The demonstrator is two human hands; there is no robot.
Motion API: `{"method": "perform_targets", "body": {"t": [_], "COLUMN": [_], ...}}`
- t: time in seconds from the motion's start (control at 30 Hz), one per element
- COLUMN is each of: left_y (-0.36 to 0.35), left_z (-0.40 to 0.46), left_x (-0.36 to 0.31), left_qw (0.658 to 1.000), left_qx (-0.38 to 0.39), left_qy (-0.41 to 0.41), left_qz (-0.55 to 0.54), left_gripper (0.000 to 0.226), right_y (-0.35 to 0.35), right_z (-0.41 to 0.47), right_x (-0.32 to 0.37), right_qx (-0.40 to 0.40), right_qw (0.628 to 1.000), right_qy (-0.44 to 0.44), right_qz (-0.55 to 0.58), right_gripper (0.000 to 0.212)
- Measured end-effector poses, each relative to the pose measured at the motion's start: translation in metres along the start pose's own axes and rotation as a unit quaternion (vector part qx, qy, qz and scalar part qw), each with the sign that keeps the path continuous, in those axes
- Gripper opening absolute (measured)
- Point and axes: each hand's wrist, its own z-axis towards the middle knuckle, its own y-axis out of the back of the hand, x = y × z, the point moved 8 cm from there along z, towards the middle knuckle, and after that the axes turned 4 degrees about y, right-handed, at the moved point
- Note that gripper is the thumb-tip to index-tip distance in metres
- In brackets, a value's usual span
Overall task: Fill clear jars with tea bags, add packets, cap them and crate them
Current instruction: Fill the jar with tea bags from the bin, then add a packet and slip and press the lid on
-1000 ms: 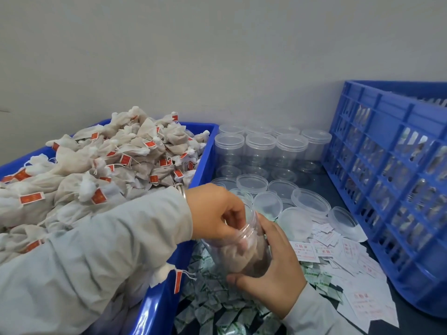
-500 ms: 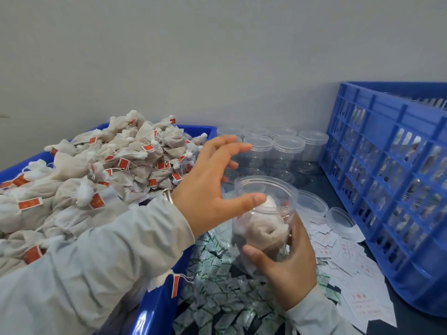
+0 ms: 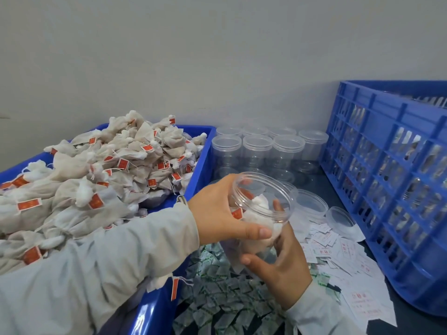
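Observation:
A clear jar holding tea bags tilts toward me, its mouth open. My right hand grips its lower part from underneath. My left hand wraps around the jar's upper left side, thumb across the front. A big heap of tea bags with red tags fills the blue bin on the left. Green-printed packets lie below the jar, white paper slips to the right. Loose clear lids rest behind the jar.
Several empty clear jars stand in rows by the wall. A tall blue slatted crate with capped jars inside takes up the right side. The dark tabletop shows at lower right.
My left hand drew out of the jar, hovered open beside it, and now grips its side. The jar rose and tilted toward me in my right hand.

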Motion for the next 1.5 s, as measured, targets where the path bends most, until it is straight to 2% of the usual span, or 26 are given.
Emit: {"method": "perform_targets", "body": {"t": [0.1,0.17,0.2,0.27,0.33,0.47,0.6,0.7,0.8,0.9,0.97,1.1,1.23,1.37,1.5], "left_y": [0.014,0.026,0.032,0.040,0.044,0.044,0.044,0.044,0.043,0.044,0.044,0.045,0.045,0.044,0.044], "left_z": [-0.001,-0.001,-0.001,-0.001,0.001,0.005,0.007,0.007,0.007,0.007,0.006,0.007,0.007,0.007,0.007], "left_x": [0.002,0.005,0.007,0.010,0.014,0.019,0.020,0.021,0.020,0.021,0.021,0.021,0.021,0.021,0.021], "left_qw": [0.996,0.991,0.988,0.985,0.983,0.984,0.985,0.985,0.986,0.985,0.984,0.983,0.984,0.984,0.984], "left_qx": [-0.083,-0.133,-0.148,-0.168,-0.174,-0.167,-0.164,-0.159,-0.153,-0.158,-0.162,-0.169,-0.165,-0.165,-0.163], "left_qy": [0.012,0.025,0.031,0.037,0.048,0.056,0.053,0.053,0.056,0.058,0.061,0.061,0.059,0.054,0.055], "left_qz": [-0.001,-0.023,-0.030,-0.029,-0.020,0.001,0.020,0.029,0.028,0.031,0.029,0.029,0.031,0.026,0.035], "left_gripper": [0.100,0.101,0.100,0.088,0.086,0.100,0.105,0.111,0.113,0.113,0.115,0.113,0.112,0.112,0.113], "right_y": [0.004,0.004,0.004,0.004,0.005,0.009,0.015,0.006,0.011,0.036,0.053,0.071,0.064,0.058,0.055], "right_z": [0.005,0.004,0.002,-0.003,-0.004,0.001,0.004,-0.002,0.001,0.012,0.015,0.012,0.008,0.009,0.009], "right_x": [-0.015,-0.035,-0.045,-0.059,-0.063,-0.060,-0.053,-0.054,-0.050,-0.047,-0.052,-0.074,-0.080,-0.078,-0.072], "right_qx": [0.074,0.143,0.183,0.242,0.253,0.228,0.171,0.188,0.162,0.092,0.059,0.080,0.106,0.116,0.092], "right_qw": [0.991,0.960,0.932,0.863,0.839,0.847,0.902,0.925,0.929,0.918,0.900,0.849,0.836,0.825,0.840], "right_qy": [-0.044,-0.094,-0.110,-0.123,-0.110,-0.095,-0.105,-0.140,-0.133,-0.119,-0.134,-0.202,-0.215,-0.206,-0.192], "right_qz": [-0.105,-0.222,-0.294,-0.427,-0.469,-0.471,-0.383,-0.297,-0.305,-0.367,-0.411,-0.481,-0.494,-0.513,-0.499], "right_gripper": [0.089,0.101,0.104,0.093,0.077,0.069,0.069,0.070,0.053,0.036,0.033,0.038,0.038,0.051,0.038]}}
